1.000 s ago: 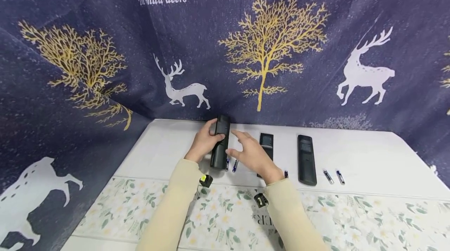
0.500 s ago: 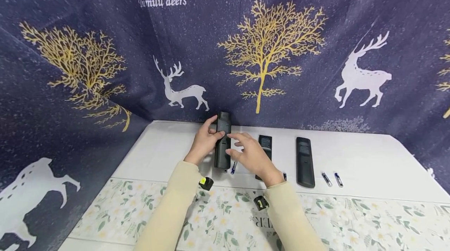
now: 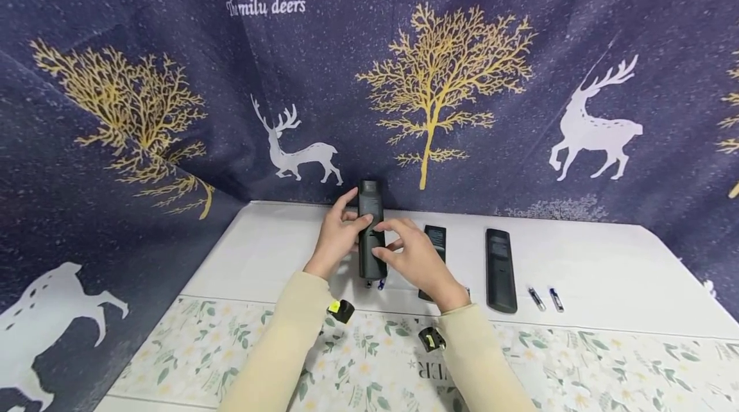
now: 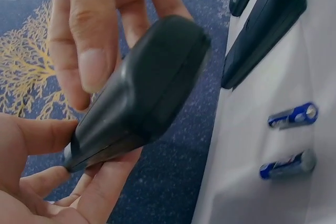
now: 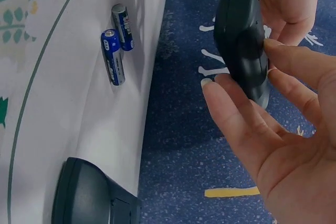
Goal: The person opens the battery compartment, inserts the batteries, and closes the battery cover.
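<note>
A black remote control (image 3: 371,264) stands tilted up above the table, its back with the battery cover facing the head camera. My left hand (image 3: 336,239) grips it from the left side, thumb across the back and the other fingers behind. From the right, my right hand (image 3: 418,261) reaches over with relaxed, slightly bent fingers, and index finger and thumb tips are at the battery cover. Just below its lower end lie two blue-and-silver batteries (image 5: 113,59), mostly hidden in the head view. The left wrist view shows the remote's rounded end (image 4: 173,72) close up.
A second black remote (image 3: 435,239) lies partly behind the right hand, and a third remote (image 3: 500,271) is farther right. Beside that one are two batteries (image 3: 545,298). A floral cloth (image 3: 369,354) covers the table's front; a dark blue deer-print curtain (image 3: 369,78) hangs behind.
The held remote has shifted slightly right and turned more upright, its back now fuller to the head camera. The right hand's fingertips have come over from its right edge onto the back.
</note>
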### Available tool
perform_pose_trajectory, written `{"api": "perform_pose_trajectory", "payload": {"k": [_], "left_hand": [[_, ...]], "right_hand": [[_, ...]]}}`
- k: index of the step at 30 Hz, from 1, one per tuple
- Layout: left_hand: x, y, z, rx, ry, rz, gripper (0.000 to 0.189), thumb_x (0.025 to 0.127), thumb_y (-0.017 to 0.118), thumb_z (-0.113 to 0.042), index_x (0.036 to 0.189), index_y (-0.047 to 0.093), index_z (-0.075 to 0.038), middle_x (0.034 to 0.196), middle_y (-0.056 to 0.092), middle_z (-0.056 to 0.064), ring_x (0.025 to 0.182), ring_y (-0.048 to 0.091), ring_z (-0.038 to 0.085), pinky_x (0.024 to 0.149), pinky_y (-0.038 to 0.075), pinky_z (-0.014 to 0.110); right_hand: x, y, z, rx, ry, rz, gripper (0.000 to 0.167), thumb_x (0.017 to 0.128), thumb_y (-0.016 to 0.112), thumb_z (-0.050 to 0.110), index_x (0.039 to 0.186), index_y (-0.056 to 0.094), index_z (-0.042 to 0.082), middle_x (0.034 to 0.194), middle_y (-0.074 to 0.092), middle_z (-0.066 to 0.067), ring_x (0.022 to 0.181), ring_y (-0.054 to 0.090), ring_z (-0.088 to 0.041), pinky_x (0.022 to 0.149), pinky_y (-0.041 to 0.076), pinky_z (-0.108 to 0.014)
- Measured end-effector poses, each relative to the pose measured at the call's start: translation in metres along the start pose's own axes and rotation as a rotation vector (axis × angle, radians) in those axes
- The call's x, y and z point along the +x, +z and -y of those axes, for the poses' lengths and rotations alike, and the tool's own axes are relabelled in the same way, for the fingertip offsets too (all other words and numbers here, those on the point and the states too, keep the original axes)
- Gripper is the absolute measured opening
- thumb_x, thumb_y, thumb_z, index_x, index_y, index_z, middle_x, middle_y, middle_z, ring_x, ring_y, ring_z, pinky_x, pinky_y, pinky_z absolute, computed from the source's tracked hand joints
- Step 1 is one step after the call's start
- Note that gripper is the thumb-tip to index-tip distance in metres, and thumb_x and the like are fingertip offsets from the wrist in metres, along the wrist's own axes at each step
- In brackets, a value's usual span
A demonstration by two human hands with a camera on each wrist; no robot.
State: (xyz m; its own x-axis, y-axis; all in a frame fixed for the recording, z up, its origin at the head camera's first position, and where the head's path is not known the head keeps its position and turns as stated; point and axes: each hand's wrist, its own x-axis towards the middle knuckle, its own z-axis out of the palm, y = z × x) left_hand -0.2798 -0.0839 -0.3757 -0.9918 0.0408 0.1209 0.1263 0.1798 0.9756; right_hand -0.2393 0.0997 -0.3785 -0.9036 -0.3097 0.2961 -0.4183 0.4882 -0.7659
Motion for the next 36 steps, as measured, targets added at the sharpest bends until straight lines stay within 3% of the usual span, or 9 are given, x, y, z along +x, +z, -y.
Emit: {"api": "perform_pose_trajectory", "payload": {"k": [6, 21, 29, 36], "left_hand": [[-0.006, 0.009, 0.002, -0.036, 0.0, 0.003, 0.071, 0.103, 0.071, -0.016, 0.166, 0.041, -0.031, 0.119, 0.066, 0.018, 0.083, 0.075, 0.029, 0.065, 0.064, 0.041], [-0.016, 0.006, -0.004, -0.066, 0.011, -0.016, 0.071, 0.102, 0.073, -0.015, 0.164, 0.044, -0.035, 0.116, 0.065, 0.017, 0.081, 0.074, 0.026, 0.062, 0.061, 0.036], [-0.015, 0.006, -0.001, -0.065, 0.027, -0.002, 0.07, 0.102, 0.073, -0.015, 0.164, 0.044, -0.032, 0.117, 0.065, 0.018, 0.083, 0.074, 0.027, 0.065, 0.063, 0.042], [-0.016, 0.002, -0.002, -0.071, 0.036, 0.005, 0.071, 0.103, 0.073, -0.014, 0.164, 0.043, -0.036, 0.118, 0.063, 0.018, 0.084, 0.074, 0.029, 0.066, 0.063, 0.04]], "right_hand": [[-0.007, -0.005, 0.0, -0.029, 0.021, 0.023, 0.037, 0.099, 0.079, 0.013, 0.134, 0.068, 0.013, 0.141, 0.059, -0.011, 0.099, 0.072, -0.024, 0.08, 0.061, -0.038], [-0.01, -0.006, 0.01, -0.075, 0.041, 0.032, 0.033, 0.097, 0.081, 0.013, 0.129, 0.07, 0.014, 0.139, 0.059, -0.01, 0.097, 0.072, -0.021, 0.079, 0.061, -0.037], [-0.013, -0.007, 0.013, -0.121, 0.012, 0.031, 0.034, 0.097, 0.081, 0.013, 0.128, 0.069, 0.013, 0.136, 0.059, -0.012, 0.111, 0.069, -0.03, 0.086, 0.06, -0.043], [-0.009, -0.006, 0.013, -0.129, -0.016, 0.053, 0.033, 0.097, 0.081, 0.013, 0.127, 0.067, 0.01, 0.135, 0.058, -0.014, 0.117, 0.066, -0.035, 0.091, 0.059, -0.045]]}}
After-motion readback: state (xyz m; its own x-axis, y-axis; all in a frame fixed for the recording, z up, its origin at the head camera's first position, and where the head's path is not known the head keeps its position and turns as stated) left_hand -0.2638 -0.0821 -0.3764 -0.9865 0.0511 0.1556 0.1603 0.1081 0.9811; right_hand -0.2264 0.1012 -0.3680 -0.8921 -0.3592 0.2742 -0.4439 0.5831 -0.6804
